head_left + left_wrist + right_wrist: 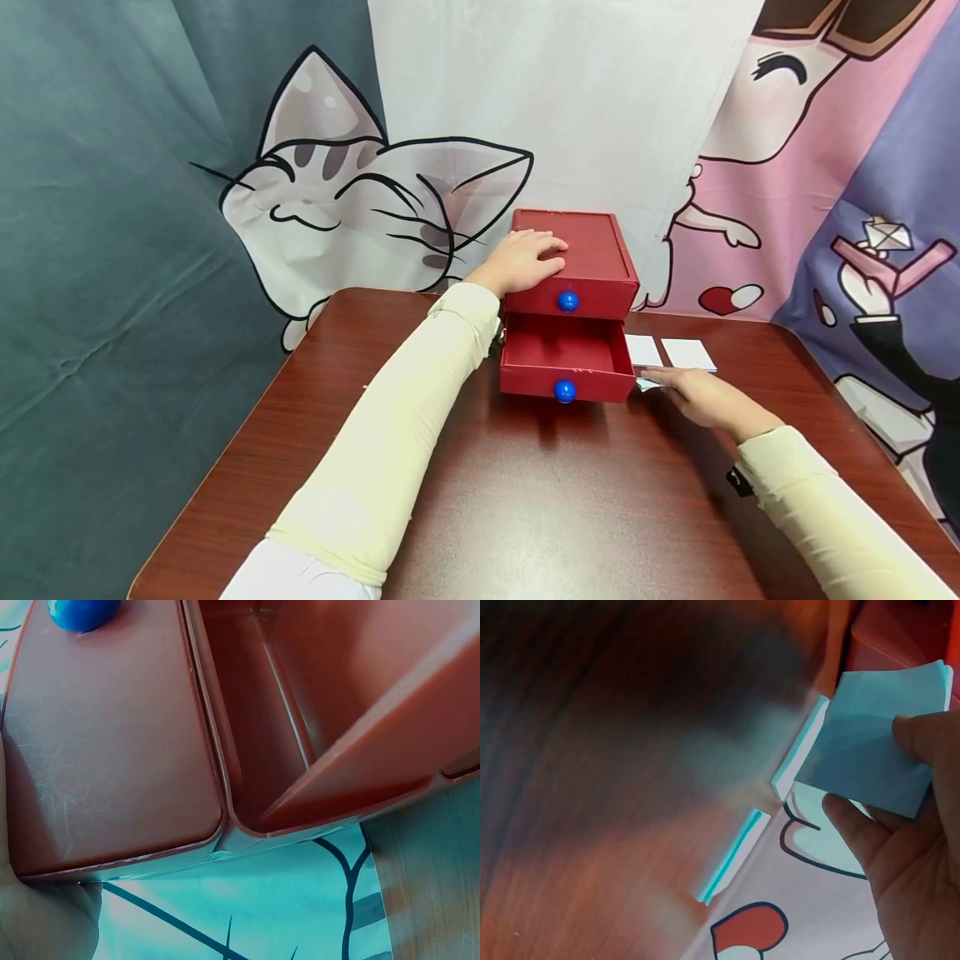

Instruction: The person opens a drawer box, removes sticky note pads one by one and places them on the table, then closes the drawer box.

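A red two-drawer box [592, 242] stands at the table's back, its lower drawer [532, 380] pulled out and the upper one closed. My left hand [522, 260] rests on the box's top at the left, fingers spread over it; in the left wrist view only part of that hand [45, 919] appears at the corner. Just right of the drawer, my right hand [708, 400] pinches a thin stack of square pale-blue note paper [877, 742] between thumb and fingers. Inside the pulled-out drawer, the bare red floor [573, 343] shows.
Two white-topped square paper stacks [688, 354] [731, 859] lie on the table right of the box. Each drawer front has a blue knob [565, 391]. Behind the brown table [525, 500] hangs a cartoon-printed cloth [570, 92].
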A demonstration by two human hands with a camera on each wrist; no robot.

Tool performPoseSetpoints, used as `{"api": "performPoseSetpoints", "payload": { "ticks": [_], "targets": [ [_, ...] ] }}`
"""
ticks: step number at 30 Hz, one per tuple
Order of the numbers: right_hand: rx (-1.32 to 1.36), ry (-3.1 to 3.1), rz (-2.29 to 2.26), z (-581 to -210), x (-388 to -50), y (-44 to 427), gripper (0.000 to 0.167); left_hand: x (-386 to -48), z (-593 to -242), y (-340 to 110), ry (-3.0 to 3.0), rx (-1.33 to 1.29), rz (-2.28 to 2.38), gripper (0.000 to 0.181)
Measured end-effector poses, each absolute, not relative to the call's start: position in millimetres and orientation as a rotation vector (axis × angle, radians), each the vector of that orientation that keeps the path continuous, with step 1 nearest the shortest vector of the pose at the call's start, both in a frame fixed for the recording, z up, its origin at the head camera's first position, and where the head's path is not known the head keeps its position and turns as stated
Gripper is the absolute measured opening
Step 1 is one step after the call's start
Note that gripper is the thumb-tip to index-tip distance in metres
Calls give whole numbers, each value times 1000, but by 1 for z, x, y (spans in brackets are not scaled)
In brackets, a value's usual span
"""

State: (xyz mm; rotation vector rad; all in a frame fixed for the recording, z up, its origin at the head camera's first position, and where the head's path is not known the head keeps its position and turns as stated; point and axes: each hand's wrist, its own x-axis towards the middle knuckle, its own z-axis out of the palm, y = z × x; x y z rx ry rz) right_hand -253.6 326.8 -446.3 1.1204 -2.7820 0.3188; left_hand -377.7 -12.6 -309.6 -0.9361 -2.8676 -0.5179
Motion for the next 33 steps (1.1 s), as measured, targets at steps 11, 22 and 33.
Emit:
{"api": "performPoseSetpoints", "payload": {
  "ticks": [11, 22, 33],
  "targets": [
    [1115, -2974, 327, -458, -247, 327, 46, -377, -309, -12, -2879, -930, -521, 46],
    [1075, -3038, 312, -466, -249, 327, 49, -377, -310, -12, -2878, -924, -531, 46],
    [1088, -2989, 355, -472, -257, 329, 48, -376, -309, -12, -2876, -926, -531, 45]
  ]
}}
